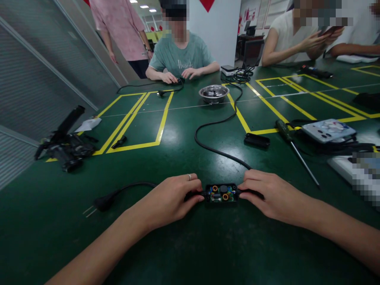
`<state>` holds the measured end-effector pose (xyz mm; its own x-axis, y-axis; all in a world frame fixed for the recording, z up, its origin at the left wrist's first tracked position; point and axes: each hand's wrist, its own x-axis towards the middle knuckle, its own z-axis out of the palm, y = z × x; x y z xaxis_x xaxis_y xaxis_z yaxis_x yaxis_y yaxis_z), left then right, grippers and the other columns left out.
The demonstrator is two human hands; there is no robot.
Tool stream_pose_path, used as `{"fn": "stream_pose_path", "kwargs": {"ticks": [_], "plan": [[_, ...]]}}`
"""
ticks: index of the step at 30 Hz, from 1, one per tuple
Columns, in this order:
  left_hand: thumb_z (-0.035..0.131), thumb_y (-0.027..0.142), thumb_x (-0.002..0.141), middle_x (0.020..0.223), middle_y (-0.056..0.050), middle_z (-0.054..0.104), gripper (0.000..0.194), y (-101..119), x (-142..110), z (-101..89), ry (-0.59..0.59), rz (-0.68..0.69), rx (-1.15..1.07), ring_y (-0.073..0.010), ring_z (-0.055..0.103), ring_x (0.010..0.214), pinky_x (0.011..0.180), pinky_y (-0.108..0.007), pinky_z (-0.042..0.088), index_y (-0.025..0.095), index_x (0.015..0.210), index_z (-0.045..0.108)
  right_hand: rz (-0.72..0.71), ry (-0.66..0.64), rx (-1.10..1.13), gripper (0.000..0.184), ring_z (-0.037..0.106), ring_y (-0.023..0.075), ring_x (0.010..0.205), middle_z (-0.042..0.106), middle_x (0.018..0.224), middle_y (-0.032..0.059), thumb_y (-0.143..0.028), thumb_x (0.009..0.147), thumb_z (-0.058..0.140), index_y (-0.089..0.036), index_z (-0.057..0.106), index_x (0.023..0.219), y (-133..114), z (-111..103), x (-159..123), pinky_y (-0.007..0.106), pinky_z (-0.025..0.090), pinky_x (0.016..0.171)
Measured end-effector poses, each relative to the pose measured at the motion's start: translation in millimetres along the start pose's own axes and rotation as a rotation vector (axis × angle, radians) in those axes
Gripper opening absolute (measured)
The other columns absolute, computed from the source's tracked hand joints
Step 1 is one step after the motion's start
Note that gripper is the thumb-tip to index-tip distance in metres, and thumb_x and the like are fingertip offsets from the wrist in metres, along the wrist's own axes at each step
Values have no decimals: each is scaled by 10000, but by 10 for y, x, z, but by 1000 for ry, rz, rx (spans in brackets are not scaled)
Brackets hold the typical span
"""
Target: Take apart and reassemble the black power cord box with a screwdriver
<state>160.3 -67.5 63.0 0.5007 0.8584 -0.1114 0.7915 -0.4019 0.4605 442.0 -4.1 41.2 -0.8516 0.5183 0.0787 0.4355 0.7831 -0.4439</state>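
An open black power adapter case [208, 200] lies on the green table in front of me. Inside it shows a circuit board [220, 194] with orange-ringed coils and a dark square part. At the case's left end, my left hand [173, 198] is closed in a pinch on the power cord, which runs out to a two-pin plug [103, 202]. On the other end, my right hand [271, 194] pinches the cable [219, 152] that curves away across the table. Beyond my right hand rests a black case cover [257, 140]. The fingers partly hide both cable ends.
To the right lie a screwdriver [285, 130] and a power bank-like box [329, 130] with cables. A metal bowl [204, 95] holding small parts stands farther back. Black gear [69, 148] sits at the left. Across the table, a person in green [185, 59] handles another cord.
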Motion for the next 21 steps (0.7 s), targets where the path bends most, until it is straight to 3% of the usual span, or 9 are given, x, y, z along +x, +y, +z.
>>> {"fn": "stream_pose_path", "kwargs": {"ticks": [5,8,11,16,21], "plan": [[496,275,951,924,-19,570,104,-13,6,-1,-31,-25,28,-146,536,771,679,-274,421,206,936,572,-21,123,-52,255,587,187,947,645,1012,65,-358,926,531,-207,695,1051,164,-138,39,358,498,834],[492,291,950,925,-15,567,110,-4,3,-9,-35,-41,63,-150,536,775,677,-277,414,211,933,566,113,331,-183,312,585,221,1050,633,1126,97,-373,928,517,-179,686,1105,416,-279,62,400,492,928],[489,299,948,922,-10,563,111,18,-2,-18,-44,-51,98,-151,533,767,662,-277,406,216,925,559,248,449,-302,411,550,266,1169,594,1242,130,-411,918,518,-155,635,1217,689,-342,83,444,448,1030],[473,298,953,915,-8,561,121,38,-10,-24,-61,-56,106,-151,531,759,658,-277,400,215,907,549,336,366,-420,628,372,360,1373,346,1500,213,-455,909,497,-106,439,1428,975,-232,126,508,357,1114],[478,315,953,911,-4,567,132,25,-5,-27,-69,-66,84,-148,531,756,666,-280,394,216,904,550,398,173,-461,534,523,354,1240,485,1392,216,-445,952,380,-99,592,1299,945,-212,93,512,450,1029]]}}
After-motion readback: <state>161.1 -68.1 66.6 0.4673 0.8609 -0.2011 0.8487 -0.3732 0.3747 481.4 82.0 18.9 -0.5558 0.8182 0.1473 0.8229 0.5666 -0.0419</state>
